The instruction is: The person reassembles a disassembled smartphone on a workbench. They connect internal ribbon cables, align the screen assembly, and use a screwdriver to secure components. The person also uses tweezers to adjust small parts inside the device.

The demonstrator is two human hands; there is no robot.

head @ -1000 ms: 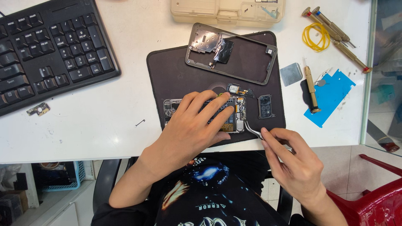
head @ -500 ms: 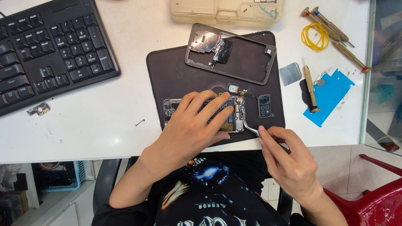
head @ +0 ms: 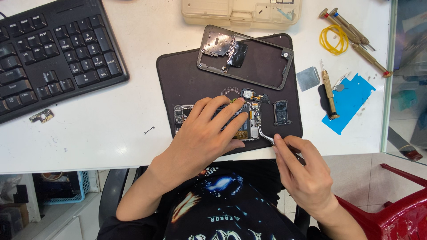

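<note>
An opened phone point(head: 251, 120) with its circuit board showing lies on a dark brown work mat point(head: 187, 80). My left hand point(head: 204, 133) rests flat on the phone, fingers spread over the board. My right hand point(head: 302, 173) pinches metal tweezers point(head: 264, 134) whose tips touch the phone's right end. A small camera module point(head: 281, 112) lies just right of the phone, and a small loose part point(head: 249, 94) lies just above it. A bare phone frame point(head: 284, 62) lies at the back of the mat.
A black keyboard point(head: 49, 49) sits at the left, with a small circuit piece point(head: 41, 116) below it. A beige parts box point(head: 240, 11) stands at the back. Screwdrivers point(head: 356, 38), a yellow rubber band point(head: 333, 39), a blue sheet point(head: 349, 102) and a metal shield point(head: 308, 78) lie at right.
My right hand with the tweezers has shifted slightly left and up toward the phone's right end. My left hand stays pressed on the phone.
</note>
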